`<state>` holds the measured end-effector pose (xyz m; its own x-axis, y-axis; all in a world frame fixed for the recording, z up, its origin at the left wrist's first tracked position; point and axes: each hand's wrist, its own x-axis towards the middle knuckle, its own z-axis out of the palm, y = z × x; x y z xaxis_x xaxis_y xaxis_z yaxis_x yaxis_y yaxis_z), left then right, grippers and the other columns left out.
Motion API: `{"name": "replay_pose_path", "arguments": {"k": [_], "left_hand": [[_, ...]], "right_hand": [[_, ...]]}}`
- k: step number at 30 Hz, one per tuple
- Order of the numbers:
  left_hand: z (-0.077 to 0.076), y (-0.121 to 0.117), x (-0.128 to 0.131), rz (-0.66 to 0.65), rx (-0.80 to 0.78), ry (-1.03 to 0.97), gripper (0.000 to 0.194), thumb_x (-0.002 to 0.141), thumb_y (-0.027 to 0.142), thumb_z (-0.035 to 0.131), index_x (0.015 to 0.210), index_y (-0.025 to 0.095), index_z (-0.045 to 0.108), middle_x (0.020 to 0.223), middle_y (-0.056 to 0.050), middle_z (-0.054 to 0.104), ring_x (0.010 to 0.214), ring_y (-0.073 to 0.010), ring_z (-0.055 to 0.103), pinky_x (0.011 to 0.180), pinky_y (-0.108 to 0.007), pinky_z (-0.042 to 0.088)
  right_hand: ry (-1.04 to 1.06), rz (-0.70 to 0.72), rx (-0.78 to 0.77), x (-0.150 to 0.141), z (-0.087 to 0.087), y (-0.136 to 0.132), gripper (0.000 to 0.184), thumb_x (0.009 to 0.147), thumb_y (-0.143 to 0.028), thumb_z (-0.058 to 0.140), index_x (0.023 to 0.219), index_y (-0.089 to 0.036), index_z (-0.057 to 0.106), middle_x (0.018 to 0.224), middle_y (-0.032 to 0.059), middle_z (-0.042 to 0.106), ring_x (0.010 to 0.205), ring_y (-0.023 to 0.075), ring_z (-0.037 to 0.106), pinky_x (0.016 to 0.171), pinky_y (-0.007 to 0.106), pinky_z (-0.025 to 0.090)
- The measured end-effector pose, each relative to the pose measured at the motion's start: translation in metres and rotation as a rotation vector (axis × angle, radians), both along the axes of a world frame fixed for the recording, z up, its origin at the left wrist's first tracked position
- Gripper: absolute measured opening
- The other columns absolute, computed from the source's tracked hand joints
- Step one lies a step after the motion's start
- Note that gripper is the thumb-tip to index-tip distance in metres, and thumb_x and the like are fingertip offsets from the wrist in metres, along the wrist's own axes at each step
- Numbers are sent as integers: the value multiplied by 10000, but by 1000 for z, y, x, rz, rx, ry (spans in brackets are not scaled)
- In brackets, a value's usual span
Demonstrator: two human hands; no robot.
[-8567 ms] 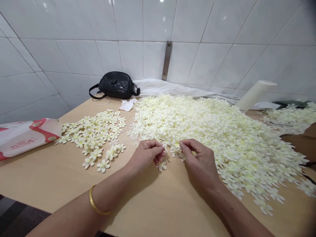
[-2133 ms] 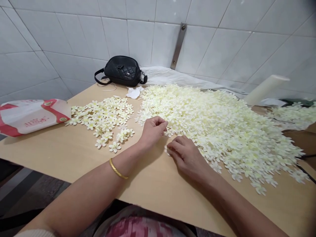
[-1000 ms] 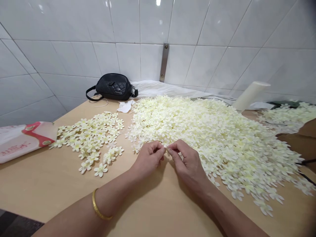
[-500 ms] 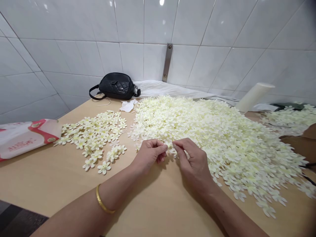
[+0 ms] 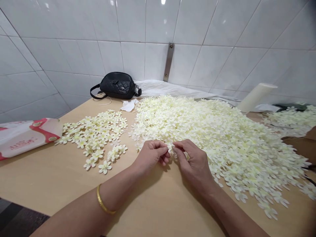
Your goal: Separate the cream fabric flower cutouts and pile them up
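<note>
My left hand [image 5: 153,154], with a gold bangle on its wrist, has thumb and index finger pinched together at the front edge of a big heap of pale yellow artificial flowers [image 5: 192,115]. Close to its right, my right hand [image 5: 194,161] is in a similar pinch. Between the fingertips shows a small artificial flower [image 5: 170,146], partly covered by the fingers and hard to separate from the heap behind. A smaller group of yellow-centred flowers [image 5: 97,131] lies to the left, with a single flower [image 5: 105,167] at its near end.
A red and white plastic bag [image 5: 27,138] lies at the left. At the back stand a black quilted purse [image 5: 118,85], a crumpled tissue [image 5: 128,105] and a leaning white roll [image 5: 256,97]. A brown object [image 5: 301,144] is at the right, on the wooden table [image 5: 158,210].
The left fingertips have shifted slightly right relative to the right hand. Both hands stay pinched; the whole view has moved a little.
</note>
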<state>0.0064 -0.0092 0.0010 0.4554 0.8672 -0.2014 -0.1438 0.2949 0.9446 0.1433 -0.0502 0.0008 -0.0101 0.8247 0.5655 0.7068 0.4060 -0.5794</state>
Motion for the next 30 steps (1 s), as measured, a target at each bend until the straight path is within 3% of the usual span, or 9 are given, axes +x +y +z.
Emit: {"name": "replay_pose_path", "arguments": {"k": [5, 12, 18, 30], "left_hand": [[3, -2, 1, 76, 65, 83, 115, 674, 142, 528, 562, 129, 507, 465, 13, 491, 397, -69, 463, 422, -199, 367], [2, -4, 1, -47, 6, 14, 140, 684, 227, 568, 614, 107, 556, 506, -27, 554, 425, -92, 497, 458, -236, 422], [0, -4, 1, -75, 5, -25, 148, 670, 233, 599, 629, 93, 575, 548, -42, 585, 458, -89, 521, 505, -235, 439], [6, -6, 0, -111, 92, 78, 142, 682, 241, 564, 630, 108, 559, 502, -15, 554, 458, -116, 554, 498, -254, 466]], "right_hand": [[-34, 36, 1, -3, -1, -1, 163, 821, -143, 447, 772, -159, 602, 729, 36, 567, 674, 133, 534, 625, 247, 430], [-17, 91, -127, -1, -2, -2, 222, 833, -147, 426, 730, -166, 622, 682, 23, 576, 628, 124, 536, 598, 241, 415], [56, 122, -226, 2, 1, -1, 240, 837, -179, 429, 689, -178, 617, 660, 8, 595, 624, 124, 547, 606, 238, 415], [56, 170, -256, 5, 8, -3, 247, 832, -135, 416, 717, -175, 630, 676, 3, 600, 631, 110, 551, 609, 222, 408]]}}
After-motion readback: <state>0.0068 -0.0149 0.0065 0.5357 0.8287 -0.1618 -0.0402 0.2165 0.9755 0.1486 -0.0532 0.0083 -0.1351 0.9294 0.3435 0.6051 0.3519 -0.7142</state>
